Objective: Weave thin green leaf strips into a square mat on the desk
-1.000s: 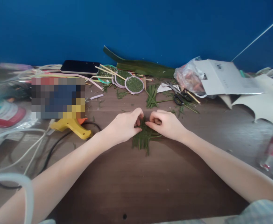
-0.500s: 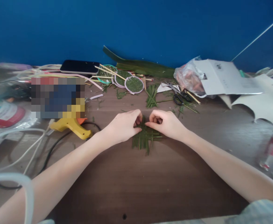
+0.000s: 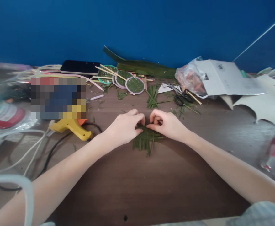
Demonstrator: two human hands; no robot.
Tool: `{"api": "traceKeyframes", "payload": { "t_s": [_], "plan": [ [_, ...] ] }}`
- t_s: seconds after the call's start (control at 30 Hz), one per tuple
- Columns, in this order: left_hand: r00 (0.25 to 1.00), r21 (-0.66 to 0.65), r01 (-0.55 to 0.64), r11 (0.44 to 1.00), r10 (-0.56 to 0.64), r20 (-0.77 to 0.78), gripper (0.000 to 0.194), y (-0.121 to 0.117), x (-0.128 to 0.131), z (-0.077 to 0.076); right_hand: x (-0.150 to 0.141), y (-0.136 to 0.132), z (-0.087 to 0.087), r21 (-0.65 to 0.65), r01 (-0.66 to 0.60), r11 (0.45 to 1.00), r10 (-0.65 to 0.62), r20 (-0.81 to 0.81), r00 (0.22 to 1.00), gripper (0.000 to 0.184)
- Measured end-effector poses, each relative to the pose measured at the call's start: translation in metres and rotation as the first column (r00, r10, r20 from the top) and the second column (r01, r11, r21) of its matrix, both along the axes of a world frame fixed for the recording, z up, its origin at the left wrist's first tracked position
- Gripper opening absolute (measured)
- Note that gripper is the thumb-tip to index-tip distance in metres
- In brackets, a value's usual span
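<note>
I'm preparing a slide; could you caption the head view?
Left hand and right hand at crossed green strips on a brown table, scissors lying beyond.

The brown table [image 3: 137,182] bears green strips [image 3: 143,142], scissors [image 3: 183,95] and a plastic bag [image 3: 191,77].

Leaf strips [image 3: 145,142] lay on the table [image 3: 146,188] between the left hand [image 3: 128,127] and the right hand [image 3: 167,125]; behind them lay a strip bundle [image 3: 152,97], scissors [image 3: 180,94] to its right, discs [image 3: 135,85] to its left; the glue gun [image 3: 72,127] lay farther left, before the phone [image 3: 80,67]
</note>
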State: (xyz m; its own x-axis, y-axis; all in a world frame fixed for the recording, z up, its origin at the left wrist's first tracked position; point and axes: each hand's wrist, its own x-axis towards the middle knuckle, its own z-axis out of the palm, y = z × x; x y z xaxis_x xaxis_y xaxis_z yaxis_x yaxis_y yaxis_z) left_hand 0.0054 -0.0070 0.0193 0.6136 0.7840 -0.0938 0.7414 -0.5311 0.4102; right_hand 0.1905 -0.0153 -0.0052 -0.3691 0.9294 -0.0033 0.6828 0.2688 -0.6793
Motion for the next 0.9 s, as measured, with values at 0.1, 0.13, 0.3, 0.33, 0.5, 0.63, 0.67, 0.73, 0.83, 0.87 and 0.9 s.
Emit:
{"api": "traceKeyframes", "payload": {
  "t_s": [0.1,0.13,0.3,0.33,0.5,0.63,0.67,0.73,0.83,0.87,0.9],
  "plan": [
    [1.000,0.009,-0.011,1.000,0.012,-0.029,0.013,-0.001,0.001,0.001,0.002,0.001,0.001,-0.017,-0.014,1.000,0.013,-0.044,0.999,0.017],
    [0.999,0.011,-0.014,1.000,0.014,-0.036,0.014,-0.001,0.001,0.001,0.004,0.002,0.002,-0.026,-0.022,0.999,0.020,-0.058,0.998,0.016],
    [0.999,0.003,-0.011,1.000,0.011,-0.049,0.015,-0.001,0.002,0.002,0.014,0.004,0.010,-0.101,-0.170,0.980,0.166,-0.045,0.985,0.016],
    [0.999,0.003,-0.010,1.000,0.010,-0.048,0.015,-0.001,0.001,0.002,0.016,0.005,0.011,-0.113,-0.202,0.973,0.200,-0.026,0.979,0.019],
    [0.999,0.010,-0.004,1.000,0.005,-0.040,0.015,-0.001,0.000,0.000,0.018,0.005,0.013,-0.115,-0.237,0.965,0.245,0.058,0.968,0.022],
    [0.999,0.002,-0.005,1.000,0.005,-0.051,0.014,-0.001,0.001,0.001,0.014,0.003,0.011,-0.092,-0.222,0.971,0.229,0.073,0.971,0.021],
    [0.998,0.001,-0.006,1.000,0.006,-0.055,0.014,-0.001,0.001,0.001,0.013,0.003,0.010,-0.086,-0.219,0.972,0.225,0.072,0.972,0.021],
    [0.998,-0.002,-0.011,1.000,0.011,-0.060,0.015,-0.001,0.002,0.002,0.012,0.003,0.010,-0.071,-0.209,0.975,0.214,0.072,0.974,0.023],
    [0.998,0.000,-0.015,1.000,0.015,-0.058,0.016,-0.001,0.001,0.002,0.011,0.003,0.010,-0.048,-0.198,0.979,0.201,0.078,0.976,0.024],
    [0.998,0.001,-0.015,1.000,0.015,-0.058,0.016,-0.001,0.001,0.002,0.011,0.003,0.010,-0.041,-0.199,0.979,0.201,0.081,0.976,0.024],
    [0.998,0.001,-0.014,1.000,0.014,-0.058,0.016,-0.001,0.001,0.002,0.010,0.003,0.010,-0.036,-0.201,0.979,0.203,0.086,0.975,0.024]
  ]
}}
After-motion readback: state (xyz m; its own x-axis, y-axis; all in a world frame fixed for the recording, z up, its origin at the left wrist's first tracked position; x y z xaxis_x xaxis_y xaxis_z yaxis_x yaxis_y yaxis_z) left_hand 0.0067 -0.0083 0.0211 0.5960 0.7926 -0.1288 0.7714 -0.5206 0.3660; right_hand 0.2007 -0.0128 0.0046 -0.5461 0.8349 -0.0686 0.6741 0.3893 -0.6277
